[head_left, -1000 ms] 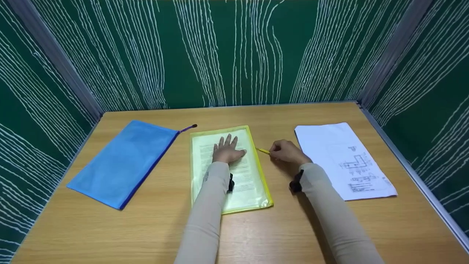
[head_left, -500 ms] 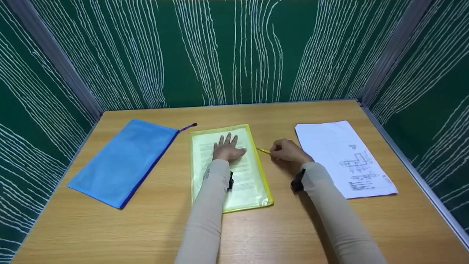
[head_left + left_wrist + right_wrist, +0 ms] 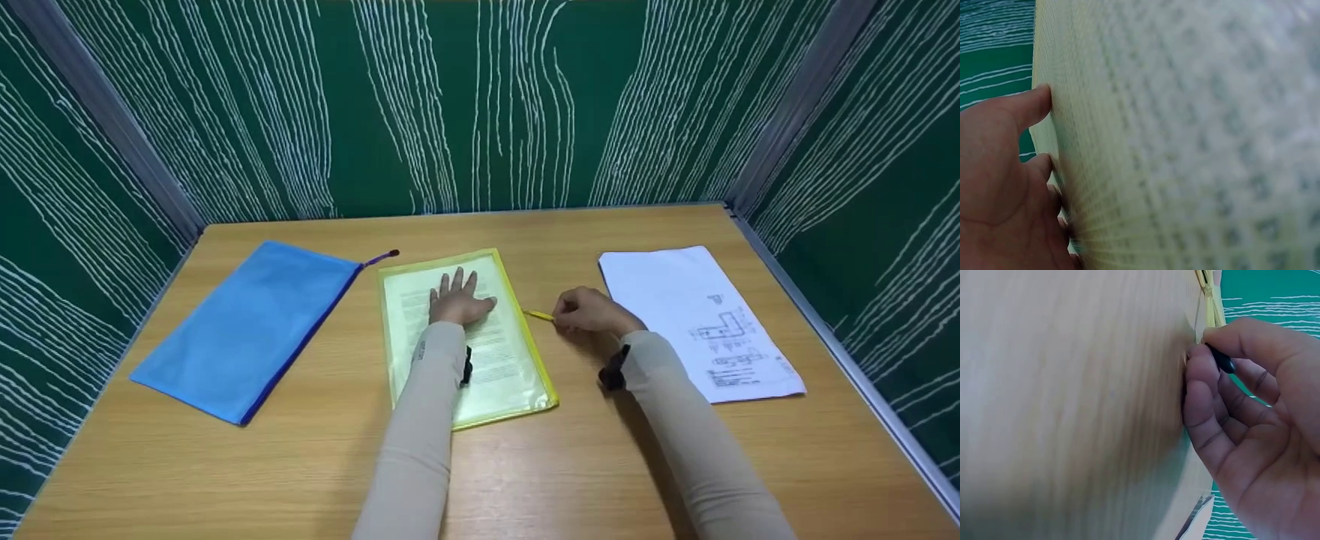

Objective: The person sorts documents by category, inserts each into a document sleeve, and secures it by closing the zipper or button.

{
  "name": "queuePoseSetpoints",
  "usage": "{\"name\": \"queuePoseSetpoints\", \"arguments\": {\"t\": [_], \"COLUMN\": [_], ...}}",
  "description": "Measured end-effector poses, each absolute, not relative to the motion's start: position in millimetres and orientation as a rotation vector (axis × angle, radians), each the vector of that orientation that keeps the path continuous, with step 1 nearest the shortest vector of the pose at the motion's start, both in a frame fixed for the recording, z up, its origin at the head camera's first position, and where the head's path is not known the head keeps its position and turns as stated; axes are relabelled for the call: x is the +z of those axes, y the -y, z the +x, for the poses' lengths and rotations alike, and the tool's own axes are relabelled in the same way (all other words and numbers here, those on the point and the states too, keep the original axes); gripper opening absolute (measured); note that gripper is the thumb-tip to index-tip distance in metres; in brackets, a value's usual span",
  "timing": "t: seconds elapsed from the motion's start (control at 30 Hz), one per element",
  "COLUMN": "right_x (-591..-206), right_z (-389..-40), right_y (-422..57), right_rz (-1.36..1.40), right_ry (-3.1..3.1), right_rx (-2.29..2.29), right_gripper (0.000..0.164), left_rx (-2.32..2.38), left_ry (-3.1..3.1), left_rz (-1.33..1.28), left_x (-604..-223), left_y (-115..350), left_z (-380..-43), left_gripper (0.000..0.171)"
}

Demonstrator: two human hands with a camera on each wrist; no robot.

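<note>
your right hand [image 3: 594,310] pinches the yellow pull [image 3: 538,316] — the yellow folder [image 3: 496,361] lies just left of those fingertips, long side running away from you, under your left hand [image 3: 458,301], fingers spread flat.

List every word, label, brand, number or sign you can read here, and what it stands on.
No text can be read.
Yellow pouch: rows of print on the sheet inside, too small in the head view, blurred in the left wrist view.
White papers: a drawing with markings, too small to read.
Left sleeve: a dark mark, too small to read.
</note>
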State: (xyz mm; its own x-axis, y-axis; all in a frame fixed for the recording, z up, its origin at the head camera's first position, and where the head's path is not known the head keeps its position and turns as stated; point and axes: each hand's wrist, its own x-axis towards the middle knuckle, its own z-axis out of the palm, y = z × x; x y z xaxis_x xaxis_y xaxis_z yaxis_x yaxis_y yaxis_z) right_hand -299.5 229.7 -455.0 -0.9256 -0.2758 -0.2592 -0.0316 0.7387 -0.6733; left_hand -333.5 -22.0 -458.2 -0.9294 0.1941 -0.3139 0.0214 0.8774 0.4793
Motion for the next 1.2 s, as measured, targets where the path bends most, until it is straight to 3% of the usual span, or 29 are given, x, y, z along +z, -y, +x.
{"name": "queuePoseSetpoints", "arguments": {"t": [1.2], "right_x": [-451.5], "right_z": [-283.7], "right_y": [-245.2], "right_rz": [-0.405], "right_ry": [-2.468], "right_rx": [-0.941], "right_gripper": [0.011], "left_rx": [0.669], "left_ry": [-2.702], "left_rz": [0.218], "left_x": [-458.7], "left_y": [26.5], "left_z": [-335.4], "left_gripper": [0.074]}}
